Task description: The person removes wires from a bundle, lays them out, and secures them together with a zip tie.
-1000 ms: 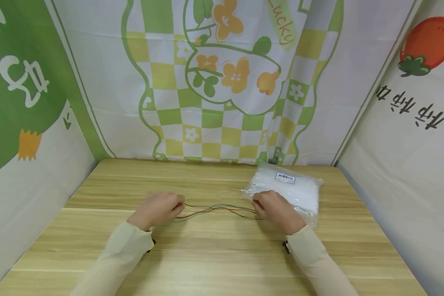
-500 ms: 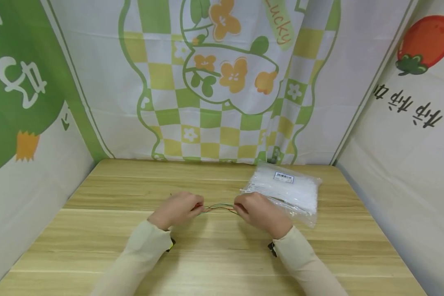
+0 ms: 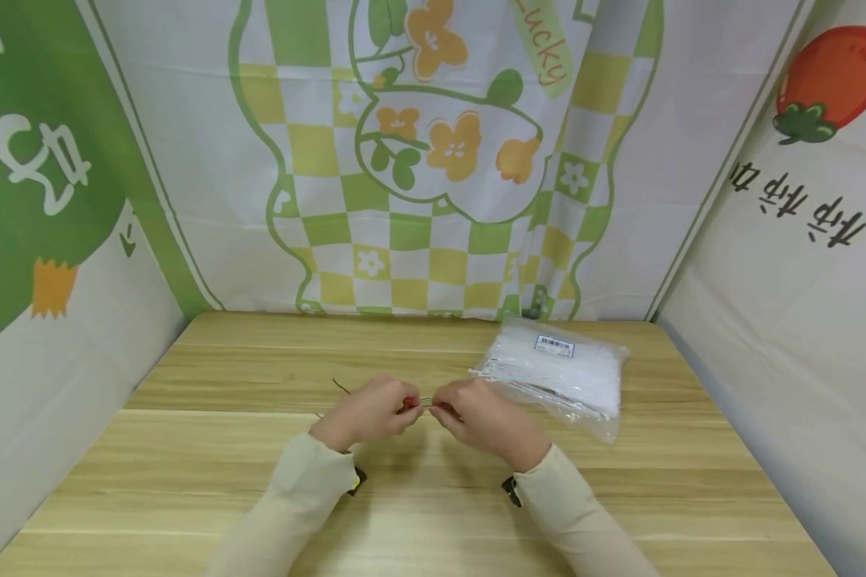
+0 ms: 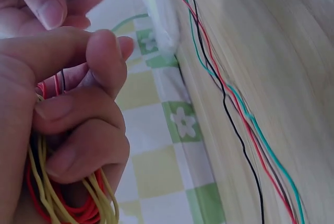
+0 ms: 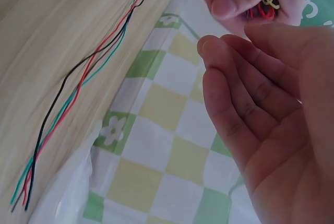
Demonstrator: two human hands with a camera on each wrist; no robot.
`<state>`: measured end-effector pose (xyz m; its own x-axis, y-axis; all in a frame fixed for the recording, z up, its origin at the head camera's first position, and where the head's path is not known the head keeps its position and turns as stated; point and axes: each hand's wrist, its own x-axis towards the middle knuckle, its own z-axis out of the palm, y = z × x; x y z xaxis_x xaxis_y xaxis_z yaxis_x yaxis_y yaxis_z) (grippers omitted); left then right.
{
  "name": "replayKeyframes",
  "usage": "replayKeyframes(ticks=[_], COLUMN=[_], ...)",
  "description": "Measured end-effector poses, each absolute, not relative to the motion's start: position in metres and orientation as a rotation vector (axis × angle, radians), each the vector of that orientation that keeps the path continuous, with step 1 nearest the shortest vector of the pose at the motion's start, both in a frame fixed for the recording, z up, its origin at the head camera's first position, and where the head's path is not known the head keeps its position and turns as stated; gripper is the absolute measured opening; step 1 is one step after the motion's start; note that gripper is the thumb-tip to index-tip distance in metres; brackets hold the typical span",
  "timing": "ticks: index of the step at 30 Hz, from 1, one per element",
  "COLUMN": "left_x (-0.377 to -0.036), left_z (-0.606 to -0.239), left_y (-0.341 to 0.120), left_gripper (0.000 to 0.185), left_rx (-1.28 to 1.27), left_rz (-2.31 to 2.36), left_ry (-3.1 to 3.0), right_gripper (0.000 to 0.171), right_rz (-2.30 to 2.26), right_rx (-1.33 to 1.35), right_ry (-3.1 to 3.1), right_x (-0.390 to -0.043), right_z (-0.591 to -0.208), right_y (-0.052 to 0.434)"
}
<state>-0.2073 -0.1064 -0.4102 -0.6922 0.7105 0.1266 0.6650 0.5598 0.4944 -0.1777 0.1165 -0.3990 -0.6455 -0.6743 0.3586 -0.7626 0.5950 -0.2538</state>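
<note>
My left hand (image 3: 366, 413) clenches a bunch of red and yellow wires (image 4: 47, 192), mostly hidden in my fist. My right hand (image 3: 479, 418) meets it; its grip I cannot tell. Loose thin wires (image 5: 78, 85) lie on the table (image 3: 188, 449), beside the plastic bag (image 3: 559, 373).

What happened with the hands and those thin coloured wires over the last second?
The left hand and right hand moved toward each other along the coloured wires, so the stretch showing between them shrank to a short bit. The left hand holds a gathered bunch of wire; the right hand's fingers look relaxed in its wrist view. The bag of white ties and the table stayed put.
</note>
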Motion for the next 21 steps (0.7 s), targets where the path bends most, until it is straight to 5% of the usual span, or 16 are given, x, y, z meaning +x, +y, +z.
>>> replayKeyframes(ticks=[21], left_x=[-0.205], left_z=[-0.419], left_y=[-0.093], left_gripper=[0.019], left_rx=[1.262], left_rz=[0.902], left_ry=[2.636], right_gripper=[0.011], right_rz=[0.743], right_rx=[1.193], right_ry=[-2.518], right_x=[-0.177], right_z=[-0.408], right_y=[0.109])
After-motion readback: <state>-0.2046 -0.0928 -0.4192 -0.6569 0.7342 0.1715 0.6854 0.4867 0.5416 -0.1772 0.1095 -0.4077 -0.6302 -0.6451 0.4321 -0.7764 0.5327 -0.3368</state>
